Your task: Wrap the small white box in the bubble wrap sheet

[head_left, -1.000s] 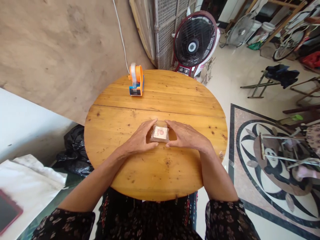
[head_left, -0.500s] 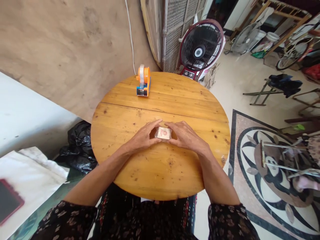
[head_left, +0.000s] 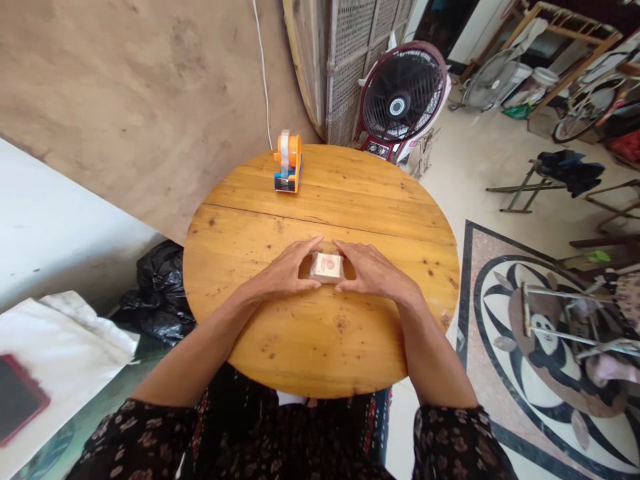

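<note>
A small boxy pack (head_left: 328,266), whitish with a red printed picture on top and what looks like clear wrapping, lies on the round wooden table (head_left: 320,333). My left hand (head_left: 293,268) curves around its left side, thumb and fingers apart. On the other side, my right hand (head_left: 370,268) mirrors it, its thumb near the pack's front right corner. Gaps show between both palms and the pack; whether a fingertip touches it is hard to tell. Farther back on the table stands an orange and blue tape dispenser (head_left: 287,163) with a roll of clear tape.
A fan (head_left: 403,93) stands just past the table's far edge. Black plastic bags (head_left: 157,290) sit at the left, beside a white sheet (head_left: 65,347) under a dark red-edged object. A folding stool (head_left: 543,177) and a patterned floor panel (head_left: 500,320) are at the right.
Both hands have eased slightly apart, with the thumbs and fingers a little wider around the pack. The pack has stayed in nearly the same place.
</note>
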Available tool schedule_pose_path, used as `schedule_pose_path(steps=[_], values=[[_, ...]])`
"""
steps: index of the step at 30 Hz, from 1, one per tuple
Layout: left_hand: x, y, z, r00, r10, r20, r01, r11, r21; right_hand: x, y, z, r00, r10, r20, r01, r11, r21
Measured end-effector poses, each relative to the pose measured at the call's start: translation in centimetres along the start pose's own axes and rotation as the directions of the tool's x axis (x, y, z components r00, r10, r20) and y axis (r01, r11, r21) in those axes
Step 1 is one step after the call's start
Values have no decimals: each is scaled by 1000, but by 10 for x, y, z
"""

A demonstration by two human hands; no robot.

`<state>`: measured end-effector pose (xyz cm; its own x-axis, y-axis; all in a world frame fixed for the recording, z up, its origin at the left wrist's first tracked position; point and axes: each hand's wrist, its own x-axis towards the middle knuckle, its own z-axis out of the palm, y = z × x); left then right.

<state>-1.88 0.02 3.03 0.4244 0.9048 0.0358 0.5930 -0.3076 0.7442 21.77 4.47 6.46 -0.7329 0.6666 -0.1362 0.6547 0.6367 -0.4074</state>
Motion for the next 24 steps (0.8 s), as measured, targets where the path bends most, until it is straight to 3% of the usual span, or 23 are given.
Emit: schedule_pose_path(steps=[8, 19, 24], values=[[-4, -3, -6, 1000, 6, -4, -6, 1000, -22, 5, -17, 12, 995, -54, -79, 51, 998, -49], [-11, -16, -29, 991, -23, 131, 5, 991, 132, 3, -18, 11, 996, -63, -59, 66, 997, 44], [-12, -16, -36, 992, -7, 128, -15, 986, 163, 6, -20, 13, 997, -48, -52, 49, 999, 10]])
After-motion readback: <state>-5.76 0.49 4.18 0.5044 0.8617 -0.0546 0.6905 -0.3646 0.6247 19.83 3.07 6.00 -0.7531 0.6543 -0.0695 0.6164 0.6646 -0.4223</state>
